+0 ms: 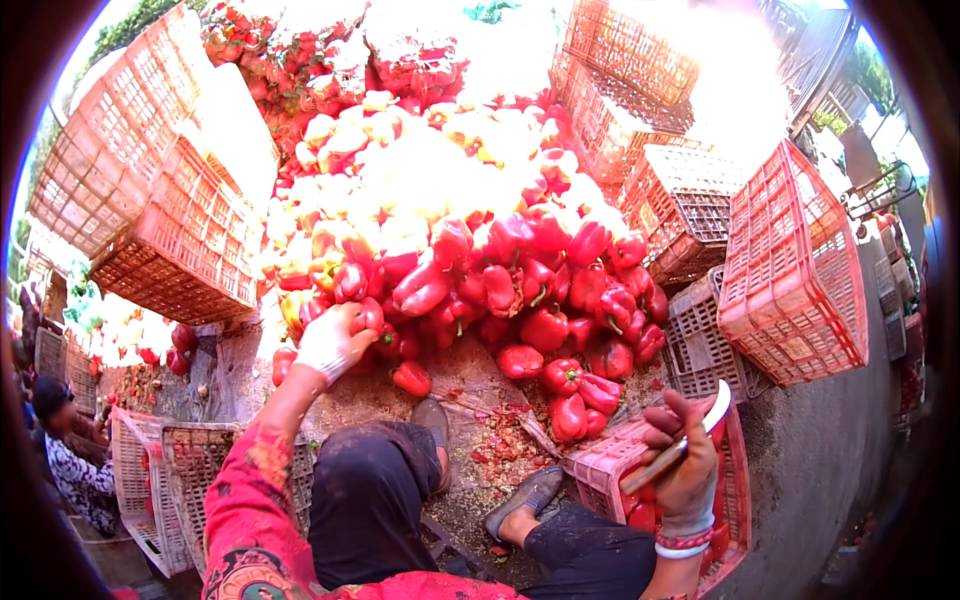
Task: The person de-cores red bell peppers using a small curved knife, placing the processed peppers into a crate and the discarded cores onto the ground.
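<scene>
1. Right grip point(685, 470) closes around a knife point(668, 458), held over the near pink crate point(600, 465).
2. Left grip point(333, 343) clasps a red pepper point(362, 315) at the pile's point(520, 270) near-left edge.

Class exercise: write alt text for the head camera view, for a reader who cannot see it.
A seated person's left hand reaches into a big pile of red and yellow bell peppers on the ground, while the right hand holds a knife over a pink crate. Stacked plastic crates surround the pile.
</scene>
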Demonstrator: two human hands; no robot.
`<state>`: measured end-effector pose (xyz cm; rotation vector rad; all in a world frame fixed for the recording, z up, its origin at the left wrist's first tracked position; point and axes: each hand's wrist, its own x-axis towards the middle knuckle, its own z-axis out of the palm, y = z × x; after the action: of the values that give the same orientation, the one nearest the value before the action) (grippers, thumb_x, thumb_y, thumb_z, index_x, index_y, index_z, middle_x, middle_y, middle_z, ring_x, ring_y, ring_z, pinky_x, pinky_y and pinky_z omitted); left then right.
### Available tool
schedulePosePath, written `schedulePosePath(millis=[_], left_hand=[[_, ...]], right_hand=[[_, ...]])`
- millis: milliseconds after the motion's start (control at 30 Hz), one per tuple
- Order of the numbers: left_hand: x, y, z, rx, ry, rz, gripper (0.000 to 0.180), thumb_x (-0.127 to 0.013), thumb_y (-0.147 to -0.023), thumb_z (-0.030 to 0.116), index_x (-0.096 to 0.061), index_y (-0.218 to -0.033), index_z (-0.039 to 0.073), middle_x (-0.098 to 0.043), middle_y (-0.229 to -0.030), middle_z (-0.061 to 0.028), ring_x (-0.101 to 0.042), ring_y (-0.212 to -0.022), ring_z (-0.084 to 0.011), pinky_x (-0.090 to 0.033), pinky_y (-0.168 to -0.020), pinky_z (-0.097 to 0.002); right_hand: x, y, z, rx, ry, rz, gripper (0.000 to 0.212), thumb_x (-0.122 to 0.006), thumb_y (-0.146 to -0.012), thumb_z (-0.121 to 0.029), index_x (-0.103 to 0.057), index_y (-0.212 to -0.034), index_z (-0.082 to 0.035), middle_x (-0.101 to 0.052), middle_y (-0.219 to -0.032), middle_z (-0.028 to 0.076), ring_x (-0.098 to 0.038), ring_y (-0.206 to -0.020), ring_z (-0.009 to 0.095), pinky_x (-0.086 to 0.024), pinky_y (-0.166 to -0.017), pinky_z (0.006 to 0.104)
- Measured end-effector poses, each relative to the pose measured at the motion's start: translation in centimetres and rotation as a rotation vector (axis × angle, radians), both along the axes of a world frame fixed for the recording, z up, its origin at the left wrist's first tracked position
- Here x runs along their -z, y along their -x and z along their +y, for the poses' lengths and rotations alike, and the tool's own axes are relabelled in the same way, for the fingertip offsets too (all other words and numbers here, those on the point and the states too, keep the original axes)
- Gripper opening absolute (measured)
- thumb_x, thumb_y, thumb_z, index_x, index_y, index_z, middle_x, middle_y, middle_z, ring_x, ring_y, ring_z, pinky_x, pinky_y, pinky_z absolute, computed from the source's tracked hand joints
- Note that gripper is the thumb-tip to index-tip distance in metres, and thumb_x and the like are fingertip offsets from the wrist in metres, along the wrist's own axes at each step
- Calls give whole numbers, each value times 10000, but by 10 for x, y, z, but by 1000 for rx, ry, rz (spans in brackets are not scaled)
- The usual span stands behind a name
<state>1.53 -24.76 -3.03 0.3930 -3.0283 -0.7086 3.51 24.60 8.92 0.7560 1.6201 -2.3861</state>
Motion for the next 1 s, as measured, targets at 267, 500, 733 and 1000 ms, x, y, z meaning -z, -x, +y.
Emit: schedulePosePath(millis=[267, 500, 733, 1000], left_hand=[[105, 176, 81, -11, 554, -493, 1009, -918, -644, 428, -423, -1416, 8, -535, -1371, -282, -662, -1157, -401, -572, -949, -488], [125, 100, 54, -348, -1107, -448, 938, -837, -797, 313, -321, -1535, 48, -554, -1378, -226, -624, -1216, -342, -551, -989, -458], [-51, 70, 168, 375, -1642, -639, 956, -854, -808, 285, -308, -1574, 118, -473, -1490, -130, -496, -1359, -274, -443, -1120, -448], [-141, 26, 243, 525, -913, -266, 999, -945, -717, 244, -351, -1513, 132, -571, -1373, -129, -569, -1244, -222, -492, -1049, -390]], right_hand=[[20, 0, 1, -192, -250, -144, 507, -367, -1125, -400, -573, -1373, -9, -739, -849, 78, -543, -481, 86, -443, -434, 238], [13, 8, -1, -160, -89, -120, 528, -385, -1118, -418, -548, -1408, -8, -744, -960, 101, -586, -554, 74, -451, -463, 218], [-20, 12, -52, -543, -107, -149, 525, -521, -1093, -365, -462, -1501, -40, -716, -1182, 126, -639, -682, 99, -506, -562, 221], [35, -9, -59, -315, -318, 370, 604, -575, -1064, -313, -349, -1614, -205, -685, -986, 61, -583, -683, 82, -515, -606, 246]])
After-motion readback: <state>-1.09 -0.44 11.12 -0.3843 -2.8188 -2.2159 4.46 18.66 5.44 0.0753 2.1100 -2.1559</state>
